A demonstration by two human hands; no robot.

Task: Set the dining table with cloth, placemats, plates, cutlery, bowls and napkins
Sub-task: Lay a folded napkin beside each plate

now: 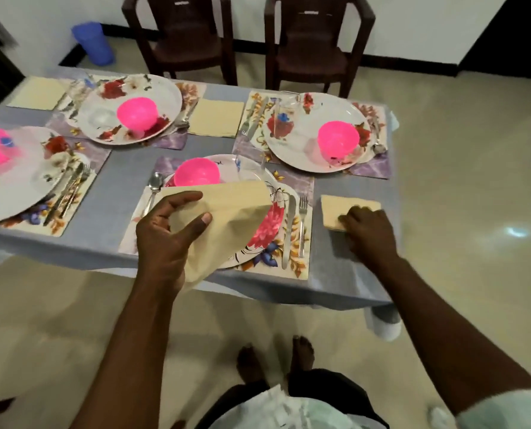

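The table wears a grey-blue cloth [125,187] with several floral placemats, flowered plates and pink bowls. My left hand [165,236] grips a cream napkin [227,218] above the near plate [268,224], hiding much of that plate and its pink bowl [197,171]. My right hand [369,230] rests on a folded cream napkin [344,205] lying on the cloth right of the near placemat [301,258]; whether its fingers curl round the napkin I cannot tell. A knife [289,230] and fork [302,224] lie right of the plate, a spoon [154,187] left.
Two more cream napkins lie at the far side, one [216,117] between the far plates and one [38,92] at far left. Two dark brown chairs [310,44] stand behind the table. A blue bin [94,41] sits by the wall. My bare feet [273,360] stand on beige floor.
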